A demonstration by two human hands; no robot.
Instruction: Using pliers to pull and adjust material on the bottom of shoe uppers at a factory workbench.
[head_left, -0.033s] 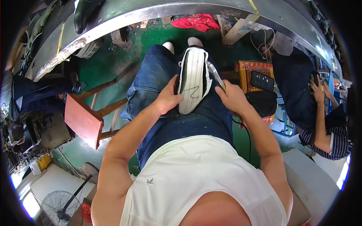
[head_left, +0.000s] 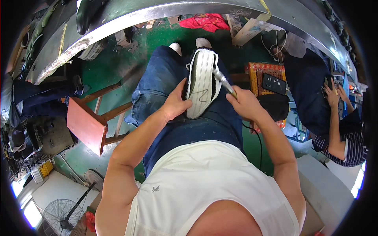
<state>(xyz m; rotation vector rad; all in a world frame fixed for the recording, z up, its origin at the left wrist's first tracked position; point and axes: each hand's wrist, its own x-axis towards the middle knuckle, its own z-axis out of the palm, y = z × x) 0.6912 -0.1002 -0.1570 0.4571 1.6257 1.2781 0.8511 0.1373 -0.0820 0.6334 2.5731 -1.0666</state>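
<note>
A shoe upper (head_left: 201,87), sole side up, lies across my thighs. Its pale underside has lengthwise lines and a dark scrawled mark, with white edging and dark material around it. My left hand (head_left: 177,103) grips its left side near the end closest to me, thumb over the edge, other fingers partly hidden. My right hand (head_left: 245,103) is closed round a slim silver metal tool (head_left: 223,80) with a yellowish part by the fingers. The tool's blunt tip is at the upper's right edge; whether they touch I cannot tell. Its exact kind is unclear.
Across the far side curves a metal-edged bench (head_left: 157,11). A reddish stool (head_left: 87,125) stands at left, a fan (head_left: 65,216) at lower left. A phone (head_left: 274,84) lies on a beaded seat (head_left: 256,72) at right, near a co-worker's hands (head_left: 334,94). A black cord (head_left: 260,147) hangs below my right forearm.
The silver tool has turned in my right hand, and its tip has come lower along the upper's right edge. My left hand and the shoe upper stay nearly still.
</note>
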